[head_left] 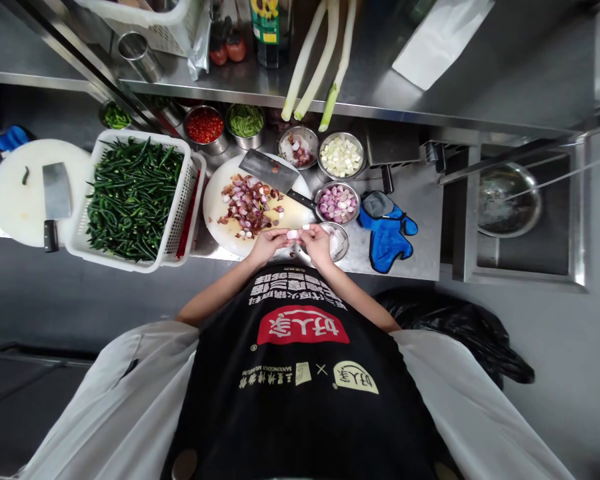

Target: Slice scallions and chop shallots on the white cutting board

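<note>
My left hand (269, 244) and my right hand (317, 244) meet at the near edge of a round white cutting board (217, 217). Between their pinched fingertips is a small white piece (293, 234), perhaps a peeled clove or shallot; it is too small to tell. A heap of purple shallots (250, 203), with brown skins among them, lies on the board. Behind it rests a cleaver (269, 172), its black handle pointing right. Close by my right hand stands a metal bowl (347, 248) with whitish contents, and beyond it a bowl of peeled shallots (337, 203).
A white basket of green chillies (69, 245) stands left, beside a second board (10, 193) with another cleaver (57, 190). Bowls of chopped red chilli (205, 125) and white cubes (341, 156) line the back. Blue gloves (387, 233) lie right. Leeks (307, 63) overhang the shelf (375, 100).
</note>
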Demonstrator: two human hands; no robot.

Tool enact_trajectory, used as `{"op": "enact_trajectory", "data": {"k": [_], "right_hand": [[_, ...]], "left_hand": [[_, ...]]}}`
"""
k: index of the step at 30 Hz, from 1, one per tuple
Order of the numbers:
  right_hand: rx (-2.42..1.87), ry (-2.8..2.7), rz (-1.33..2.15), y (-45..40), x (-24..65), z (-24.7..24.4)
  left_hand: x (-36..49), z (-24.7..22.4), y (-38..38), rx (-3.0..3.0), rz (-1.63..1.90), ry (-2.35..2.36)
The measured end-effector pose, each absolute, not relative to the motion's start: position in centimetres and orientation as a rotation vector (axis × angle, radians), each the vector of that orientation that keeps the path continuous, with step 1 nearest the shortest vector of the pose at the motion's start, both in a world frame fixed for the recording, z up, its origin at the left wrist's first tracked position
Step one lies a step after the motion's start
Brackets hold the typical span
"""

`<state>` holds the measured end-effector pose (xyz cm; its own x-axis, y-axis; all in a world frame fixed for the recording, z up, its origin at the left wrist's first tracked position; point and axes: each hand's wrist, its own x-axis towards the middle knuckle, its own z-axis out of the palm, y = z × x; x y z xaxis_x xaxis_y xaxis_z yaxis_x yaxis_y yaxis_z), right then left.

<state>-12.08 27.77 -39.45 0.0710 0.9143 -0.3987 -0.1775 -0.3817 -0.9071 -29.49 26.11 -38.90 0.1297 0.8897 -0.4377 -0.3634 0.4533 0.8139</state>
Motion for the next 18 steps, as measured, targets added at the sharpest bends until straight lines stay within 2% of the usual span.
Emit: {"op": "enact_trajectory", "data": {"k": [18], "right_hand": [[-1.382, -0.854, 1.418, 27.23, -12.11, -38.74]], "left_hand": [[-29.1, -38.08, 26.42, 0.615, 1.018, 1.077]]}}
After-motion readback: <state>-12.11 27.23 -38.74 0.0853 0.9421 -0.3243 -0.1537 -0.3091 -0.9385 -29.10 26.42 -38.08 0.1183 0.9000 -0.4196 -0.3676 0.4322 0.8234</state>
